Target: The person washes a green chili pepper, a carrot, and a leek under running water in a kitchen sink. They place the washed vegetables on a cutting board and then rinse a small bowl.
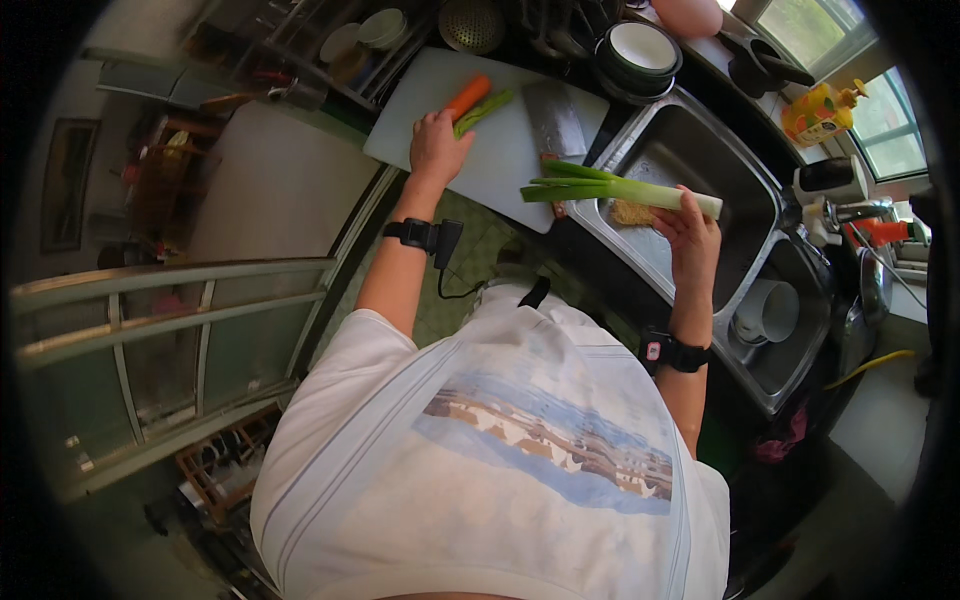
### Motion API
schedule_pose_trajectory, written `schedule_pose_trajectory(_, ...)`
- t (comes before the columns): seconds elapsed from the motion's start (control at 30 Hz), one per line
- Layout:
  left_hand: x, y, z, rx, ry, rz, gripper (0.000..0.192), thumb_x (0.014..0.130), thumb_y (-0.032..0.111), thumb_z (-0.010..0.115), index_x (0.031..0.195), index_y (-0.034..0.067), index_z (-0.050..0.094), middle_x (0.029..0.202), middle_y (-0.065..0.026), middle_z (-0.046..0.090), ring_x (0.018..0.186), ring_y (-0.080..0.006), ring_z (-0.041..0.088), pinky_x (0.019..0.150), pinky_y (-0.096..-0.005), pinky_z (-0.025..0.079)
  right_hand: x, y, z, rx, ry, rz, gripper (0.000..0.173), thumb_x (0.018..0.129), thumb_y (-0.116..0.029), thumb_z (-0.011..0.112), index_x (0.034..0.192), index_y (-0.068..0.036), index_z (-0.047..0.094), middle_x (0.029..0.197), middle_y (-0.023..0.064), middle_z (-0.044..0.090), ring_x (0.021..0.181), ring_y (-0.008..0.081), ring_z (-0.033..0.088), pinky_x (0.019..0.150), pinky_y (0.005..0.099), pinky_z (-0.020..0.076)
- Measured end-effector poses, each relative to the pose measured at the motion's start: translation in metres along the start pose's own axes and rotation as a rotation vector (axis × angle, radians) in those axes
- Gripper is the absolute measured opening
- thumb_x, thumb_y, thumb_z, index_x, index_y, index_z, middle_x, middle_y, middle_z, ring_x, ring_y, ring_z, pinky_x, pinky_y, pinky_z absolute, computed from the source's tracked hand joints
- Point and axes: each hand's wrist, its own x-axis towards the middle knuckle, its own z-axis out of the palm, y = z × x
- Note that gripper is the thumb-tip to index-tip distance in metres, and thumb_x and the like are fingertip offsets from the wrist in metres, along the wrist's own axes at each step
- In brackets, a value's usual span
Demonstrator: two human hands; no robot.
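In the head view, a white cutting board [499, 142] lies on the counter. My left hand [437, 146] is over it, gripping the near end of an orange carrot [471, 93]. A slim green vegetable [486, 109] lies along the carrot, its near end by my thumb. A cleaver [555, 124] rests on the board's right side, its wooden handle partly hidden by leaves. My right hand [690, 232] holds a leek [649, 193] by its white end. The leek's green leaves point left, across the sink's edge and over the board's corner.
Right of the board is a steel double sink [739, 150] with a sponge-like pad [632, 213] and a white container [766, 311]. Stacked bowls [643, 49], a yellow pump bottle [817, 112] and a faucet [862, 210] border it. A dish rack [330, 52] stands beyond the board's left.
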Motion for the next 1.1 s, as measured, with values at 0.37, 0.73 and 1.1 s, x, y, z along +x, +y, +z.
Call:
schedule_pose_trajectory(0.37,0.132,-0.129,0.06,0.176,-0.46,0.222,0.059,0.077,0.026,0.075,0.128,0.005,0.053,0.118,-0.0198,0.057,0.106,-0.0376,0.059,0.087,-0.0507,0.052,0.101,0.144,0.175,-0.093,0.007,0.409,0.04,0.097,-0.025,0.06,0.112,0.011,0.053,0.102,0.0219,0.065,0.088,0.0278,0.069,0.078,0.0328,0.0588)
schedule_pose_trajectory(0.73,0.181,-0.172,0.04,-0.047,-0.451,0.322,0.06,0.082,0.026,0.074,0.133,0.004,0.051,0.117,-0.0211,0.057,0.11,-0.0389,0.057,0.092,-0.0467,0.049,0.165,0.218,0.253,0.101,-0.033,0.373,0.036,0.095,-0.01,0.059,0.117,0.017,0.051,0.108,0.0249,0.063,0.097,0.033,0.067,0.086,0.0366,0.0577)
schedule_pose_trajectory(1.1,0.133,-0.133,0.002,-0.324,-0.304,0.152,0.025,0.089,0.013,0.064,0.11,0.001,0.06,0.097,-0.0152,0.064,0.089,-0.0285,0.062,0.076,-0.0392,0.049,0.1,0.121,0.158,-0.043,0.244,0.329,0.022,0.092,-0.02,0.065,0.106,-0.002,0.064,0.077,0.0024,0.063,0.061,0.0127,0.063,0.051,0.0219,0.0494)
